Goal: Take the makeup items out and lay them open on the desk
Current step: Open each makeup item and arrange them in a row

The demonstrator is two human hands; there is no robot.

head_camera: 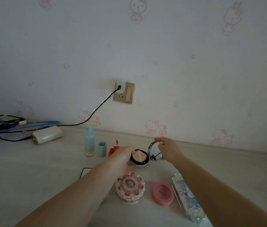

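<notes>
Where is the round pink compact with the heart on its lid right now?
The pink compact lies flat on the desk at the lower centre-right of the head view, between the decorated round box and the long blue patterned case.

Bare forearms (no sleeves), ringless fingers (pixel 158 143)

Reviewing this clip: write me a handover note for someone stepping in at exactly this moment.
Left hand steadies the base of the cushion compact; right hand holds its mirrored lid swung open, puff showing.
Already open at the back of the desk: blue bottle with its cap beside it, and a red lip item, partly hidden.
Apparently still closed, nearer the person: round pink decorated case, pink compact, long blue patterned case.
Next: set the compact down open, then open those three.
</notes>
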